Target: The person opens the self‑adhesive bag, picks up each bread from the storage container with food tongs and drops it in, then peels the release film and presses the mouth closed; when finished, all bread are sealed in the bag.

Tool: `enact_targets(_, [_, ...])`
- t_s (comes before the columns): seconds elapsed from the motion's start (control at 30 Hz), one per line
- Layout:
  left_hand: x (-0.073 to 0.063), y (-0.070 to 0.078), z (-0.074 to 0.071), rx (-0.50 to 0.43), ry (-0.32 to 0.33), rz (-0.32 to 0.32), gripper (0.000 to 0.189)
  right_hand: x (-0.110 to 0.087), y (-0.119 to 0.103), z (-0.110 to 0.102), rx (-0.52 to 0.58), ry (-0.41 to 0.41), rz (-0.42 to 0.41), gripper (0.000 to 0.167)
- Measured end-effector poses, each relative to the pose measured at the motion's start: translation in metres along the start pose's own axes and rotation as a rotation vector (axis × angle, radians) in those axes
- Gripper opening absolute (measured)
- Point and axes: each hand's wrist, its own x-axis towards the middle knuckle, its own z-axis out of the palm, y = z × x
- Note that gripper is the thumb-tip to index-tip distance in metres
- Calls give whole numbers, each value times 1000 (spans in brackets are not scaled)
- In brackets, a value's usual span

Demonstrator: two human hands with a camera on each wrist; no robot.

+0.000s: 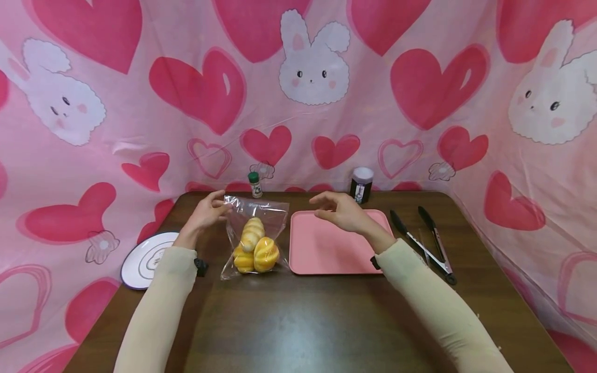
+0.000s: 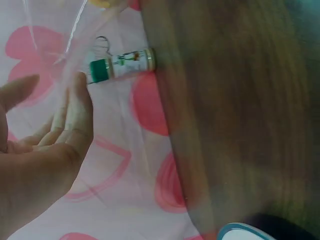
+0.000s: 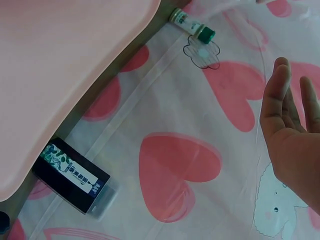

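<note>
A clear plastic bag (image 1: 268,210) sits left of the pink tray (image 1: 336,256), its top edge raised. Inside it are a pale ridged bread roll (image 1: 252,234) and two round yellow buns, the right one (image 1: 266,254) nearest the tray. My left hand (image 1: 208,211) is at the bag's top left corner, fingertips right by the film. In the left wrist view the thumb and fingers of that hand (image 2: 57,142) stand apart. Over the tray's back part hovers my right hand (image 1: 342,211), fingers loosely bent and holding nothing; the right wrist view shows this hand (image 3: 290,117) with thumb apart from fingers.
A white plate (image 1: 135,264) lies at the left edge, beside my left forearm. Along the back stand a green-capped shaker (image 1: 255,185) and a dark jar with a pale lid (image 1: 361,185). Black-tipped tongs (image 1: 436,259) lie on the right, near my right sleeve.
</note>
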Motion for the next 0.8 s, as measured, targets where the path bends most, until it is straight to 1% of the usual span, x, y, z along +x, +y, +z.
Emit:
enact_targets(0.03, [1,-2,2,15,-25,4,64,0,0,0,-2,1,1,29])
enact_targets(0.13, [2,-7,8,115,-100,23,64,0,0,-1,-4,-1,5,29])
enact_targets(0.23, [-1,-7,12,245,-170,49,62,0,1,-2,2,-8,5,29])
enact_targets(0.3, [-4,-5,15,343,-190,70,62,-1,2,-3,4,-13,5,29])
enact_targets(0.43, [-13,1,21,481,-235,104,63,-3,4,-7,-10,-17,6,29])
enact_targets(0.57, [-20,10,26,544,-345,109,61,-5,7,-13,-34,-22,25,31])
enact_targets(0.63, [-23,13,27,576,-388,112,61,-7,9,-18,-49,-26,39,32])
enact_targets(0.7, [-24,16,28,587,-413,92,61,-8,11,-23,-61,-26,52,32])
enact_targets(0.8, [-27,17,29,601,-419,81,62,-12,14,-32,-98,-18,57,33])
